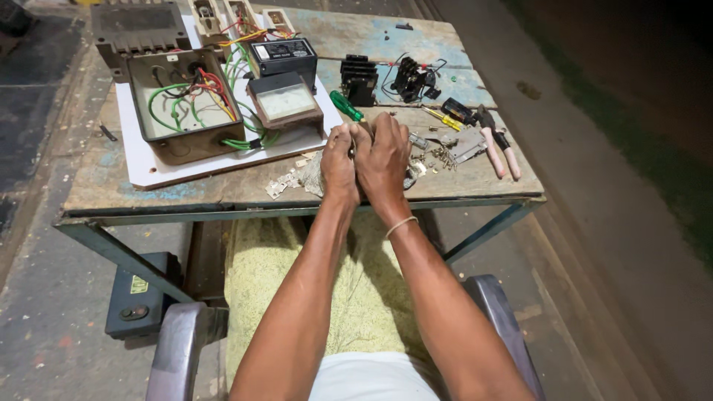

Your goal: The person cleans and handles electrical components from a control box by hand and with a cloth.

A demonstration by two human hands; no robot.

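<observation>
Green-handled screwdriver [346, 105] by my left hand [339, 165]; pale band on the wrist of my right hand [384, 160]. Yellow-handled screwdriver [444, 118] and pliers [499, 148] with pinkish grips lie on the table [148, 194], weathered wood with blue paint patches. Brown open box [189, 104] holds green and red wires. White board [148, 167] beneath. Black meter [282, 55], pale dial.

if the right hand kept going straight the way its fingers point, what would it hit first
Probably the green-handled screwdriver, which lies just beyond the right hand on the wooden table. Past it sits the brown meter box. Depth is hard to judge, so the hand might pass over the screwdriver.
</observation>
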